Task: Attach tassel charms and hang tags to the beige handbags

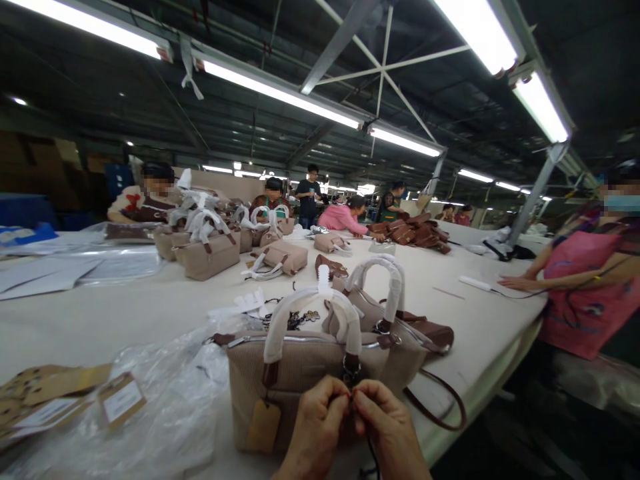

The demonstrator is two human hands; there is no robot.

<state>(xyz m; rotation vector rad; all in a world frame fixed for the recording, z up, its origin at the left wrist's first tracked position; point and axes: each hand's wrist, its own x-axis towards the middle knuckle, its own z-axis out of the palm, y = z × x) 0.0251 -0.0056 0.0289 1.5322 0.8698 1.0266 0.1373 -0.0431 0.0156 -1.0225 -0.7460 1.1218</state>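
Observation:
A beige ribbed handbag [300, 353] stands upright in front of me, its handles [280, 320] wrapped in white paper. From the base of one handle hangs a brown kraft tag [264, 427]. My left hand [320, 423] and my right hand [387, 427] meet at the bag's front, just below a dark metallic charm [351, 371] at the other handle base. Both pinch with thumb and finger; what lies between the fingertips is too small to make out. A black cord [373, 457] dangles beneath my right hand.
Clear plastic [165, 400] and kraft tags [55, 393] lie to the left. Behind the handbag are another beige bag [413, 347], its brown strap [457, 407] and dark charms [300, 319]. Co-workers surround the white table [210, 300], one in a pink apron [580, 287] at right.

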